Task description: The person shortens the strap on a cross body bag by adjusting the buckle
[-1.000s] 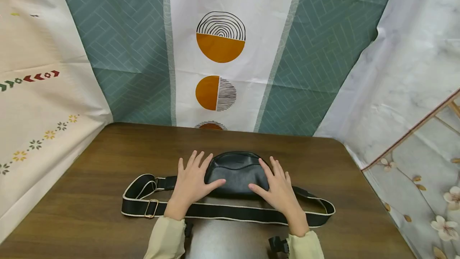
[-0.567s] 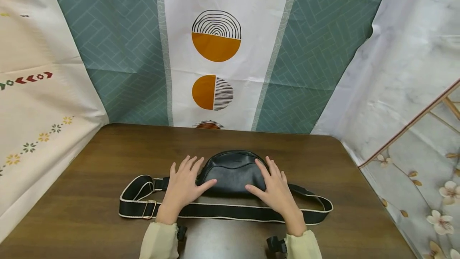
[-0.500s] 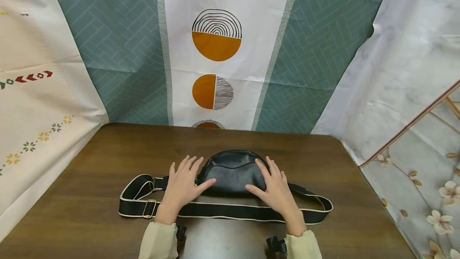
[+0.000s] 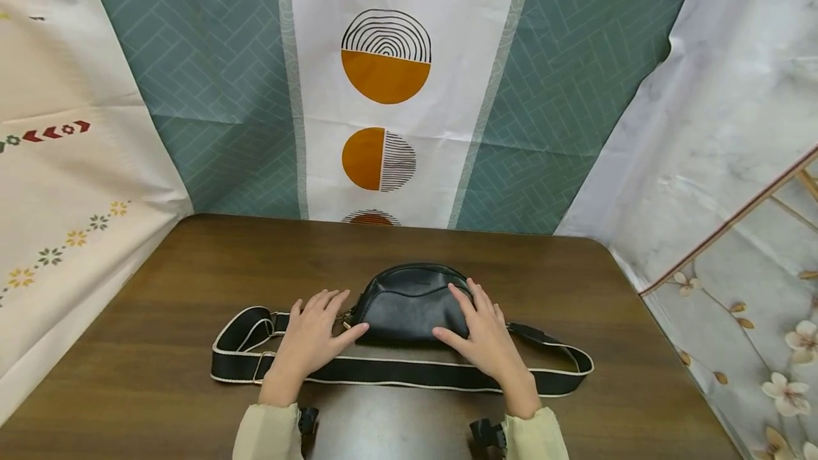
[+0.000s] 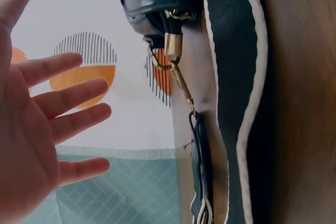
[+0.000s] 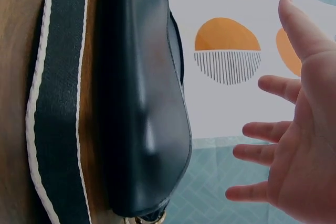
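Presently, on my remote feed: one black bag (image 4: 412, 311), standing mid-width on the worktop (image 4: 639, 346), nearer the far edge; one white-edged strap (image 4: 409, 373), looped toward the near edge, presumably since it is too long to lie straight between the bag's ends; left hand (image 4: 309, 336), fingers spread wide, holding nothing, beside the bag's left end; right hand (image 4: 487, 343), likewise wide and unladen, at its right end; both parted, I judge, to leave the bag unpressed; against the earlier frame, left hand moved outward, baring more of the gold clasp (image 5: 174, 45).
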Demonstrator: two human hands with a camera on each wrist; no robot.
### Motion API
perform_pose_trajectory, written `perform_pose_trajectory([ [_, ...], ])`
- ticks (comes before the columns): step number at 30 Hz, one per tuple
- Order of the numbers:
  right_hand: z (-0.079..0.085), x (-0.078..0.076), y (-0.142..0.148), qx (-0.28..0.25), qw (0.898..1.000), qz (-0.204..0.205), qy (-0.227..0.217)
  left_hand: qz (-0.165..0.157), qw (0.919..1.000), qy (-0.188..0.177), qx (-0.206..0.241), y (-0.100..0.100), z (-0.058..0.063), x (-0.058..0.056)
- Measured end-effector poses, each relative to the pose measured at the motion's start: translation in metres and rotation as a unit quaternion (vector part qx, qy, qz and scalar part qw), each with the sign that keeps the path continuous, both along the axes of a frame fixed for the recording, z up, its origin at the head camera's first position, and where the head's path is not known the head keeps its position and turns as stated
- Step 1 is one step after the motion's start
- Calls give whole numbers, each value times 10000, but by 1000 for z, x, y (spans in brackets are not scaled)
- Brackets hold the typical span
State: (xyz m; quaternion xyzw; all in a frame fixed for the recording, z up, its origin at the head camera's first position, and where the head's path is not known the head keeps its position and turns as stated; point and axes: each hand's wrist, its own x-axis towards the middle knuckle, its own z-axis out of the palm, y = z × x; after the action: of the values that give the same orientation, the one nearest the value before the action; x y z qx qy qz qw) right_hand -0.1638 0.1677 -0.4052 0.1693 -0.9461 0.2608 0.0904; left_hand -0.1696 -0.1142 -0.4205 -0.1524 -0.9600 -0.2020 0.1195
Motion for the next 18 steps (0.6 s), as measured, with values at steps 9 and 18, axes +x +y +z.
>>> perform_pose_trajectory([
  [9, -2, 0, -9, -54, 9997, 206, -73, -21, 9997, 260, 21, -15, 1, 0],
  [18, -3, 2, -13, -114, 9989, 386, -227, 91, 9994, 316, 85, -32, 6, 4],
])
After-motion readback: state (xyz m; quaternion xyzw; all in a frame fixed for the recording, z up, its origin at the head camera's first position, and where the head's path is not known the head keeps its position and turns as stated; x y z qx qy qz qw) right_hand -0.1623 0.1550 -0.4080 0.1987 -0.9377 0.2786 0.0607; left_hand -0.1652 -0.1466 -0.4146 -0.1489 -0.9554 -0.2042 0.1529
